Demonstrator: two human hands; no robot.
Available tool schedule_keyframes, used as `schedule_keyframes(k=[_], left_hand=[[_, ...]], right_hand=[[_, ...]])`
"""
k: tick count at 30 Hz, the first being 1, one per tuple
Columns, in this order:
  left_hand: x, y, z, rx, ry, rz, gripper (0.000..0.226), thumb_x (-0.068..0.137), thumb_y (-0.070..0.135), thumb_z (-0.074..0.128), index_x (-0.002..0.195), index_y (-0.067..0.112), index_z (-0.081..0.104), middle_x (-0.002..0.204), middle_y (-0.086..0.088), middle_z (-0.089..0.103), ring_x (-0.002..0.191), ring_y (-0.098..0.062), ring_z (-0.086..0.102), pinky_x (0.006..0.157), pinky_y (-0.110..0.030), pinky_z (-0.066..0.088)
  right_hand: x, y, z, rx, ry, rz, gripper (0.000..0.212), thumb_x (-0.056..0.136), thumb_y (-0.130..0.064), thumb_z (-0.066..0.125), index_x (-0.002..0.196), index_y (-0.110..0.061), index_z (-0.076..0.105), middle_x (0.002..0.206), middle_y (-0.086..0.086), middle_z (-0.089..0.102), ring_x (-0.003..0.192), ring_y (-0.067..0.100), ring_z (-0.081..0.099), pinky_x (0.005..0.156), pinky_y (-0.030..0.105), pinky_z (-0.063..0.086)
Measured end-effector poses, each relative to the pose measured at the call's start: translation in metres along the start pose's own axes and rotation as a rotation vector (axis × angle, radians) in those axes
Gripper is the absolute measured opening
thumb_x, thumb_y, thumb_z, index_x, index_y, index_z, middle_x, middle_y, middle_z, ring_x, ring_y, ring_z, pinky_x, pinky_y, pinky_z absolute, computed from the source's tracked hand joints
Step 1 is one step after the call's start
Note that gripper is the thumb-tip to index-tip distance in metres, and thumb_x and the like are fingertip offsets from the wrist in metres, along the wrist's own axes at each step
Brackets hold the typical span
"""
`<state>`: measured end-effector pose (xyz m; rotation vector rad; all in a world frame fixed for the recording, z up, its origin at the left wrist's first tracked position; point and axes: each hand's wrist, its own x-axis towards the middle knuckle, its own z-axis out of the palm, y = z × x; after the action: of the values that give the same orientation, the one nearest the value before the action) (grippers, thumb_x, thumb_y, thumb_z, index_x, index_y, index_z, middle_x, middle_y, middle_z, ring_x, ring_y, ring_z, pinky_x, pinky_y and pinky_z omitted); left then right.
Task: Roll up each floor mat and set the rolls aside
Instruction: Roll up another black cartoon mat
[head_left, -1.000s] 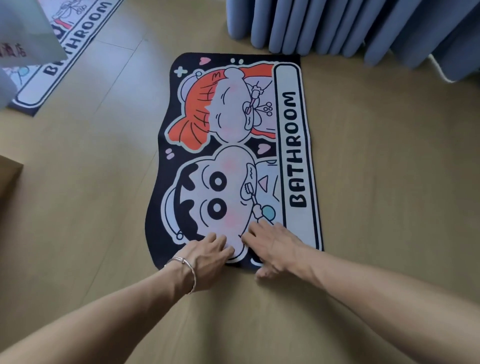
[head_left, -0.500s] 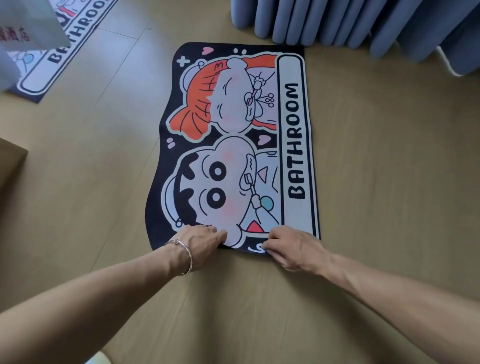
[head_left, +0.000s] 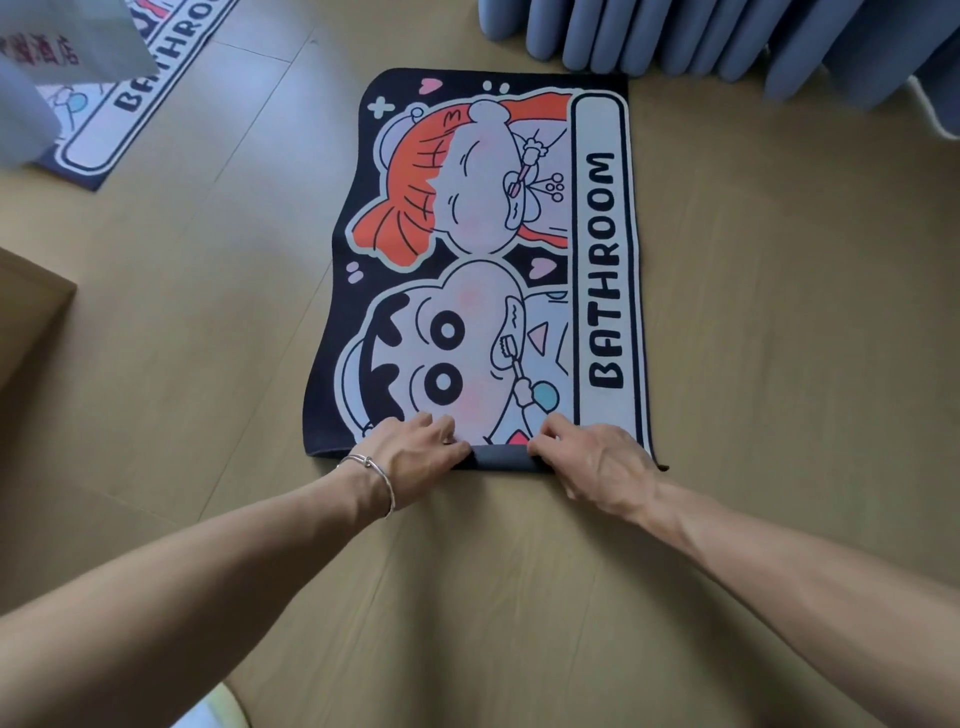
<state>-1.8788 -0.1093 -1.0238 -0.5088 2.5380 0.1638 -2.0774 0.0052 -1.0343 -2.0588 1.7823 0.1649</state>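
Gripping folded near edge of cartoon bathroom mat w/ L hand & R hand, fingers curled over the dark fold, hands side by side, not touching. Lies flat otherwise on wood floor, far end near blue curtain. Shows 2nd bathroom mat top L, well apart; bracelet on L wrist.

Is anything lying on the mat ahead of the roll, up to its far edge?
Nothing visible does. Ahead of the roll the mat lies flat and bare up to its far edge, which ends close by the curtain.
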Motion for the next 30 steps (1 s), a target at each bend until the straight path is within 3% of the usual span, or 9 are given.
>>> schedule_keyframes(k=[3,6,10,12,15,19,23,25,30], left_hand=[[-0.001,0.005,0.005,0.049,0.052,0.054,0.028,0.094,0.018,0.039,0.12,0.016,0.049,0.114,-0.004,0.045,0.099,-0.022,0.046,0.063,-0.032,0.037],[-0.001,0.008,0.007,0.142,0.106,0.102,0.017,0.083,0.025,0.057,0.098,0.018,0.062,0.094,-0.001,0.054,0.082,-0.02,0.052,0.058,-0.031,0.033],[0.003,0.013,0.005,0.013,0.025,-0.002,0.025,0.091,0.012,0.043,0.115,0.015,0.049,0.108,-0.004,0.051,0.096,-0.024,0.05,0.066,-0.032,0.034],[0.007,0.011,0.004,-0.093,0.031,-0.073,0.024,0.093,0.014,0.042,0.115,0.019,0.049,0.108,-0.001,0.054,0.097,-0.023,0.053,0.065,-0.032,0.037],[0.011,0.004,0.0,-0.245,-0.024,-0.128,0.027,0.094,0.025,0.044,0.119,0.026,0.054,0.111,0.005,0.063,0.101,-0.021,0.059,0.075,-0.032,0.046],[0.01,0.0,-0.006,-0.499,-0.105,-0.162,0.026,0.093,0.028,0.056,0.119,0.024,0.051,0.107,0.008,0.068,0.098,-0.018,0.061,0.083,-0.029,0.048],[0.014,-0.003,0.0,-0.514,-0.039,-0.168,0.013,0.094,0.026,0.054,0.105,0.02,0.056,0.098,0.002,0.066,0.093,-0.022,0.059,0.076,-0.029,0.047],[0.018,-0.003,0.002,-0.439,0.002,-0.117,0.013,0.096,0.025,0.05,0.102,0.018,0.059,0.099,-0.001,0.061,0.095,-0.023,0.056,0.074,-0.031,0.045],[0.016,0.0,0.002,-0.154,0.041,-0.038,0.024,0.101,0.025,0.038,0.116,0.02,0.056,0.11,-0.002,0.048,0.1,-0.02,0.048,0.065,-0.031,0.034]], right_hand=[[-0.004,-0.001,0.0,-0.045,0.027,-0.053,0.028,0.067,-0.022,0.084,0.081,-0.012,0.062,0.075,0.004,0.057,0.044,0.017,0.042,0.041,0.025,0.032],[-0.007,0.001,0.004,-0.089,0.074,-0.09,0.031,0.059,-0.025,0.086,0.077,-0.013,0.065,0.073,0.004,0.057,0.059,0.021,0.052,0.05,0.03,0.041],[-0.003,-0.002,0.006,-0.066,0.101,-0.079,0.019,0.064,-0.012,0.08,0.07,-0.011,0.062,0.063,0.004,0.054,0.056,0.022,0.049,0.049,0.029,0.036],[-0.003,-0.003,0.007,0.008,0.061,-0.043,0.012,0.078,-0.015,0.072,0.085,-0.01,0.064,0.072,0.006,0.059,0.062,0.023,0.054,0.054,0.031,0.042],[0.0,0.001,0.004,0.138,-0.078,0.063,0.025,0.097,-0.026,0.046,0.117,-0.015,0.057,0.105,0.005,0.062,0.092,0.024,0.059,0.078,0.034,0.049],[-0.001,0.009,0.005,0.24,-0.177,0.098,0.029,0.097,-0.028,0.048,0.124,-0.021,0.055,0.116,0.0,0.063,0.1,0.023,0.061,0.089,0.034,0.048],[-0.005,0.008,0.007,0.182,-0.111,0.088,0.026,0.097,-0.024,0.047,0.123,-0.021,0.047,0.114,0.001,0.052,0.08,0.031,0.059,0.072,0.035,0.048],[-0.005,0.005,0.009,0.114,-0.089,0.073,0.022,0.095,-0.014,0.047,0.116,-0.018,0.048,0.109,0.003,0.049,0.067,0.029,0.05,0.061,0.03,0.038],[-0.008,0.0,0.013,0.051,-0.039,0.025,0.018,0.093,-0.012,0.048,0.109,-0.01,0.054,0.103,0.007,0.051,0.076,0.023,0.05,0.06,0.035,0.048]])
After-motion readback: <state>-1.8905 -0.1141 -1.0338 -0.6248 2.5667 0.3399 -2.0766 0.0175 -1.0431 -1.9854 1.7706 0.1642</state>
